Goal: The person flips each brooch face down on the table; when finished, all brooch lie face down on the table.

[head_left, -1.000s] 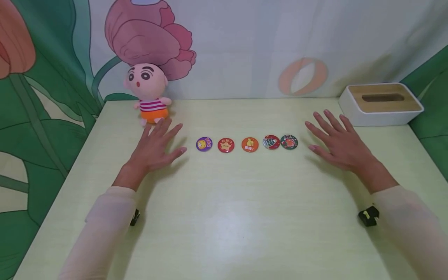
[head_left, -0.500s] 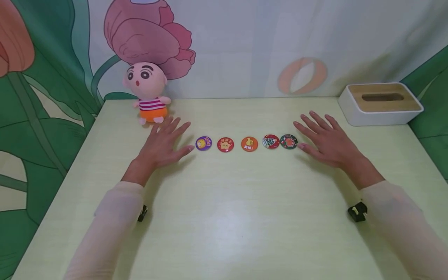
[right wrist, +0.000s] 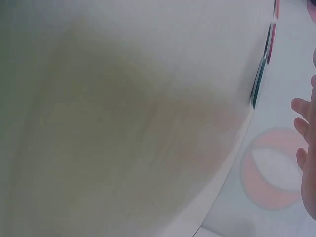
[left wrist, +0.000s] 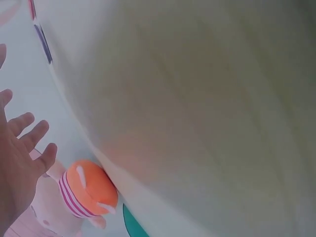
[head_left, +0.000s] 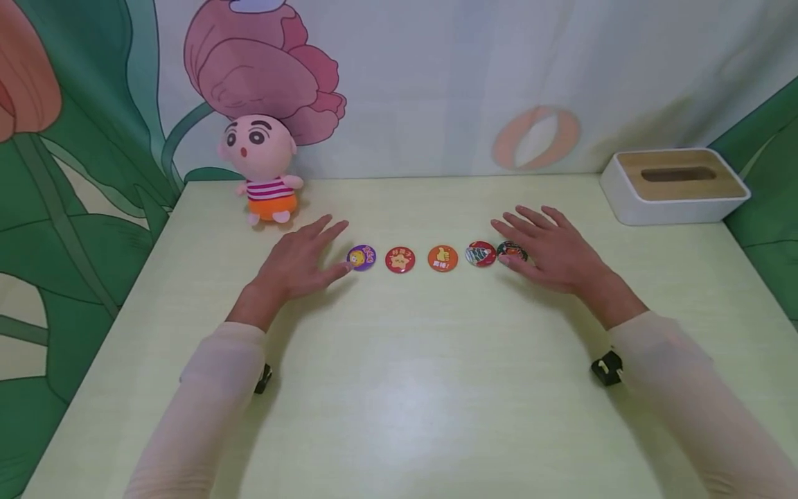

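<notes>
Several round badges lie in a row across the table. At the row's left end is a purple badge (head_left: 361, 258), then a red badge (head_left: 400, 260) with a star figure and an orange badge (head_left: 442, 258) with a thumbs-up. A red badge with a tree (head_left: 481, 254) touches or nearly touches a dark green badge (head_left: 512, 249). My left hand (head_left: 299, 262) hovers with fingers spread, its thumb tip over the purple badge's edge. My right hand (head_left: 551, 255) hovers over the dark green badge and partly hides it. Neither hand holds anything; in both wrist views the fingers are spread above the table.
A plush doll (head_left: 264, 166) in a striped shirt and orange shorts sits at the table's back left, just behind my left hand. A white tissue box (head_left: 676, 187) with a wooden lid stands at the back right. A printed curtain (head_left: 424, 83) hangs behind the table (head_left: 405, 388).
Both hands have moved inward, the right hand farther. The left thumb has come to the purple badge, and the right hand now covers part of the dark green one. The badges keep their places.
</notes>
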`<state>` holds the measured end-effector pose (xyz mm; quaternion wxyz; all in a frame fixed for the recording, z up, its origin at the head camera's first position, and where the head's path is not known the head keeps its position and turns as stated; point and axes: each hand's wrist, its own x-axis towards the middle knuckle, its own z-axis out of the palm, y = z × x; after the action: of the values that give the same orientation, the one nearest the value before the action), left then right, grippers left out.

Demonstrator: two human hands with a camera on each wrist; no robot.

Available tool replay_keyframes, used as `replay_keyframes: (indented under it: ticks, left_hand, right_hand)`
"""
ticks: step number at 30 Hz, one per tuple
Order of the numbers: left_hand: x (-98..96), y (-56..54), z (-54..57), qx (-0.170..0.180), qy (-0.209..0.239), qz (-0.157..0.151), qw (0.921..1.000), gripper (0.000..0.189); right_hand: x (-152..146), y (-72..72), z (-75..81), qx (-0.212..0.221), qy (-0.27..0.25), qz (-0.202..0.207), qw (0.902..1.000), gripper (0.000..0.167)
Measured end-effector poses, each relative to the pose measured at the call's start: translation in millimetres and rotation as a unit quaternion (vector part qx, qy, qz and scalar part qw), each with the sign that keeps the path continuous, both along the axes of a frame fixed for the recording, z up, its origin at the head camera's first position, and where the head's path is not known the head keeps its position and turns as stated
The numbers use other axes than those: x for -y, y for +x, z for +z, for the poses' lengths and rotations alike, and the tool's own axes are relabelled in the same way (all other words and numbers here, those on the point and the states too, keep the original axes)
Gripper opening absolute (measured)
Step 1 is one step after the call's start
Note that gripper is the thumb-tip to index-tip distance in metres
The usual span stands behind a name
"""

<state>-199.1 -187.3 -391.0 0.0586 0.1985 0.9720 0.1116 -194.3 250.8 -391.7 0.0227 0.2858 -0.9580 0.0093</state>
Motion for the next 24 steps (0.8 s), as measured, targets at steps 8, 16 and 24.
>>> replay_keyframes:
  ticks: [8, 16, 24]
  left_hand:
    - [-8.2, -2.1, 0.2, 0.024, -0.010, 0.011, 0.9996, 0.076]
    - [-11.1, -0.9, 2.0, 0.043, 0.002, 0.020, 0.9989, 0.071]
    - [-10.8, -2.1, 1.8, 0.063, 0.016, 0.034, 0.9973, 0.068]
  right_hand:
    - [24, -2.6, -1.4, -0.010, -0.025, 0.017, 0.9995, 0.062]
    - [54, -5.2, -2.1, 0.015, -0.038, 0.033, 0.9986, 0.059]
    - [80, -8.4, -4.2, 0.026, -0.037, 0.033, 0.9984, 0.060]
